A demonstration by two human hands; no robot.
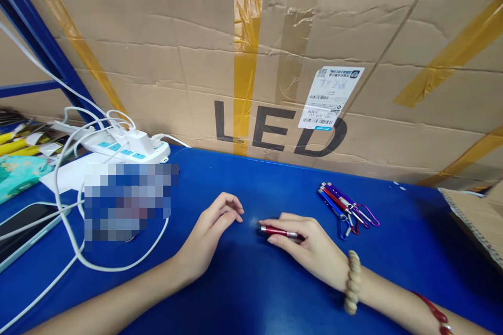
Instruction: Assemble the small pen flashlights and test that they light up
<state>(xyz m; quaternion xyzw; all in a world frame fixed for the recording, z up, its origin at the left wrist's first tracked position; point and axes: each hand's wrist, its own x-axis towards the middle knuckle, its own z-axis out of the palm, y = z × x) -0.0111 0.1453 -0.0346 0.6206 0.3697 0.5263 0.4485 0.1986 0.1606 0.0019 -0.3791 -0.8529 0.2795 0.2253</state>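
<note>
My right hand (304, 238) is closed around a small red flashlight (277, 231), which lies nearly level just above or on the blue tabletop. The flashlight's front end points left, and a faint pale glow shows on the table beside it. To the left, my left hand (216, 230) holds nothing; its fingers are loosely bent, with the thumb apart from them. A gap of tabletop separates the two hands. Beyond my right hand lies a bunch of small metal flashlights (342, 203) in blue, red and purple, with carabiner clips at their near ends.
A large cardboard box (176, 73) marked LED stands along the back. At left are a white power strip (157, 153), a looping white cable (118, 269), a phone (29, 227) and a blurred-out item (126, 201). A cardboard piece (471, 214) lies at right.
</note>
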